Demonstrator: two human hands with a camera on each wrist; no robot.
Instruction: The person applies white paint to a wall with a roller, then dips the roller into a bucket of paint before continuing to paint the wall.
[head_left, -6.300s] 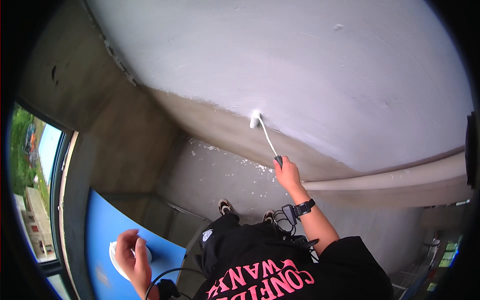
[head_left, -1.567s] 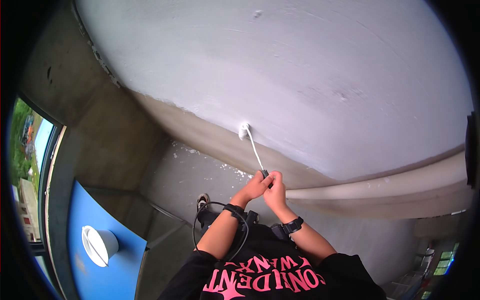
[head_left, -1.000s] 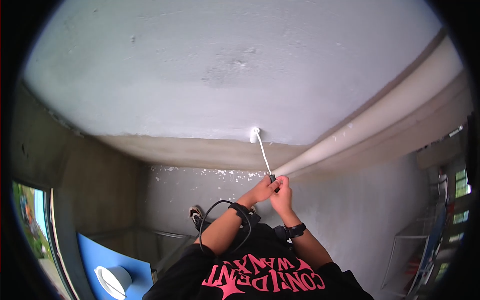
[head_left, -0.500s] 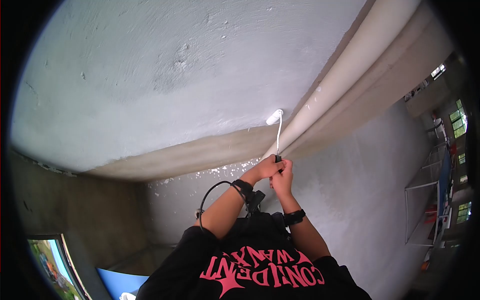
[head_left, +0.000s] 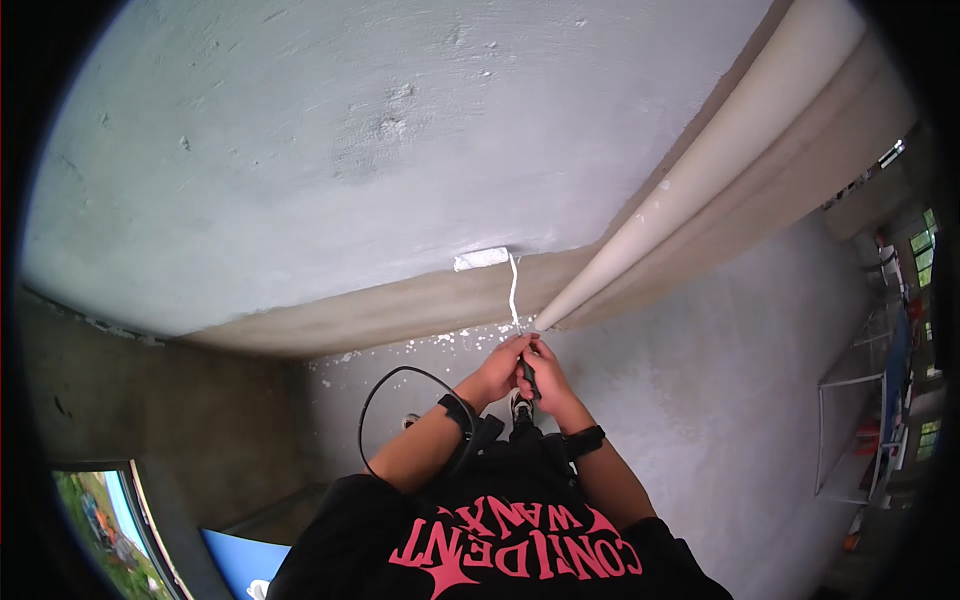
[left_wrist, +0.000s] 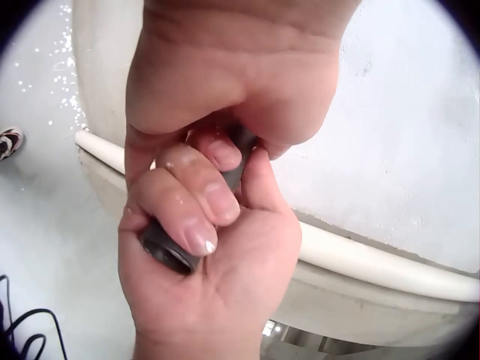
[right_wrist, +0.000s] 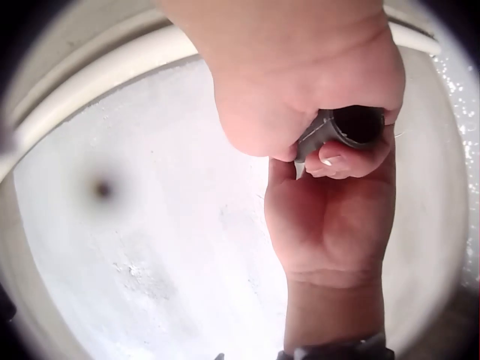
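Note:
A paint roller (head_left: 482,259) with a white sleeve lies nearly level against the wall, at the lower edge of the pale coat. Its thin white rod runs down to a dark handle (head_left: 529,376). Round the upper handle the left hand (head_left: 496,372) grips, close against the right hand (head_left: 549,379), whose fingers curl round the lower part. In the left wrist view the handle's hollow end (left_wrist: 171,251) sticks out from the right palm; the right wrist view shows this dark end (right_wrist: 358,124) too. The left hand's fingers are partly hidden.
A pale pipe (head_left: 690,165) slants along the wall's right edge. White spots dot the floor (head_left: 690,390) by the wall's foot. At lower left are a blue board (head_left: 240,562) and a window (head_left: 110,520); metal frames stand far right.
The left hand has come from the white bucket to the handle beside the right hand. The roller went right towards the pipe, then back left and lower, turning nearly level. The view has swung right.

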